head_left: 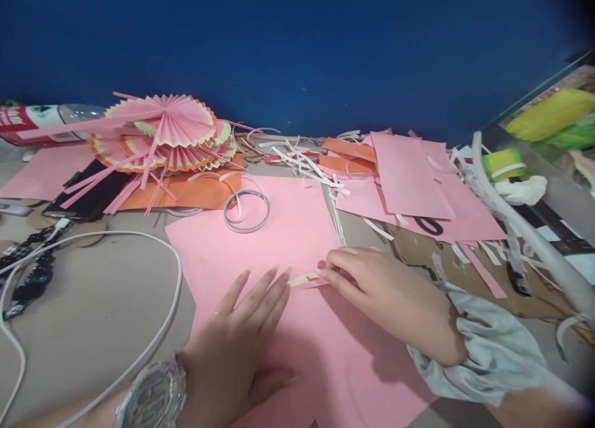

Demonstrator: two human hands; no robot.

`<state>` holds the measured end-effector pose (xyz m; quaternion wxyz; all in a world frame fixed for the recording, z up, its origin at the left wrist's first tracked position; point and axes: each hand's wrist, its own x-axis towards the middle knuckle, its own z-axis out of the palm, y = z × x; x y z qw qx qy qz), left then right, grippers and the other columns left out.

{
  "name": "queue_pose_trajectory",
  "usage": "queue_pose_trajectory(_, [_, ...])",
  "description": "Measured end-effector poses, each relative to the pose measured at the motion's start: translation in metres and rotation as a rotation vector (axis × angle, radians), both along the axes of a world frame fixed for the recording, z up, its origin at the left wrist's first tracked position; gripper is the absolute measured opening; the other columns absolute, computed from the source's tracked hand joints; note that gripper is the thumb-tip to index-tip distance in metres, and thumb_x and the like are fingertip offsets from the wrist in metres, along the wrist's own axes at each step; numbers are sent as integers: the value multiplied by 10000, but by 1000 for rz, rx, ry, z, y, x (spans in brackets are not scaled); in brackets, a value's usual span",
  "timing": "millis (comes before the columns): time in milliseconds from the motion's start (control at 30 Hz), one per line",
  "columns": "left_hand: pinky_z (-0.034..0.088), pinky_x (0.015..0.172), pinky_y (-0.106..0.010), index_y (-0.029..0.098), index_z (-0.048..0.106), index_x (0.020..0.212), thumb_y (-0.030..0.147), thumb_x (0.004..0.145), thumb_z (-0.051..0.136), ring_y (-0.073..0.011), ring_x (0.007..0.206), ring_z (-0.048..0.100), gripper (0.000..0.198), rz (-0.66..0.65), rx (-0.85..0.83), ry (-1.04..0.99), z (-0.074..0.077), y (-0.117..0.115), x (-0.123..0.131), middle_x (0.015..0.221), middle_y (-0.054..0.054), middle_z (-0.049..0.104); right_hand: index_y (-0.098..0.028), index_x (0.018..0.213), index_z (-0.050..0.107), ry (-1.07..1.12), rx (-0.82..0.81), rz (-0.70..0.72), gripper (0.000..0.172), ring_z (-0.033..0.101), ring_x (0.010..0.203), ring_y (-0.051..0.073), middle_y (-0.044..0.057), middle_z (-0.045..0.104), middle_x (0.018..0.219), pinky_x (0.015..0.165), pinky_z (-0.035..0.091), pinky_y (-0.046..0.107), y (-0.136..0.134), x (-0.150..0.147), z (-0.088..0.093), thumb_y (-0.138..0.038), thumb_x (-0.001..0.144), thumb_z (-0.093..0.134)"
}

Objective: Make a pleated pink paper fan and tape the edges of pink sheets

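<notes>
Large pink paper (297,230) lies flat on the grey table under both hands. My left hand (251,329) rests on it with the fingers spread, its fingertips at the left end of a short pale yellow strip (304,279). My right hand (357,279) is pinched at the strip's right end, with thumb and index finger together. Beyond my left hand, a silvery ring (246,211) lies on the pink paper. The back of the pinching fingers partly hides what they hold.
Folded paper fans (162,131) and a bottle (46,121) stand back left, near a phone (83,192) and white cable (179,273). Pink sheets (409,180), paper scraps (297,161) and cardboard (418,254) lie back right. A blue wall (297,56) rises behind.
</notes>
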<state>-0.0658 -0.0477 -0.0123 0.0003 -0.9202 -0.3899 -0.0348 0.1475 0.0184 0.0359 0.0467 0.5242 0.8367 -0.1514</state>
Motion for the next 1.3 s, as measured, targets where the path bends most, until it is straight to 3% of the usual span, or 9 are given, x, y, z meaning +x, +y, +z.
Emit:
queue_pose_trajectory(133, [29,1087,-462,95,418,1324,646,831,281,-278,1342,218,753,-32,-8,-28,2,3,0,1449,-115,287,-212,702,468,124,-53,-75,213,509,683,144,-28,577,719,647,338,273,-5,3,-11,-283,897,419])
queue_pose_trajectory(233, [9,1092,-453,138,287,1395,640,840,261,-260,1372,120,749,-104,-78,-19,2,7,0,1489,-68,184,-208,691,437,172,-42,-102,197,492,692,142,-31,560,714,654,338,268,-6,3,-18,-279,873,463])
queue_pose_trajectory(367, [-15,1097,-426,118,161,1429,682,814,232,-250,1381,67,838,-94,-168,5,1,11,1,1501,-80,119,-206,672,414,209,-42,-121,211,480,669,133,-40,544,686,639,331,258,-7,4,-20,-274,857,491])
queue_pose_trajectory(900, [71,1089,-453,63,272,1393,677,798,313,-297,1360,159,856,-124,-105,2,-1,13,4,1479,-139,192,-200,711,464,168,-12,-96,196,497,717,153,-21,562,738,712,332,309,-12,8,-26,-274,892,456])
queue_pose_trajectory(1300, [64,1103,-445,80,249,1405,681,795,318,-289,1364,151,859,-129,-102,20,-1,13,2,1484,-122,196,-197,709,466,171,5,-93,188,504,711,154,-11,577,745,689,337,302,-12,8,-28,-260,886,463])
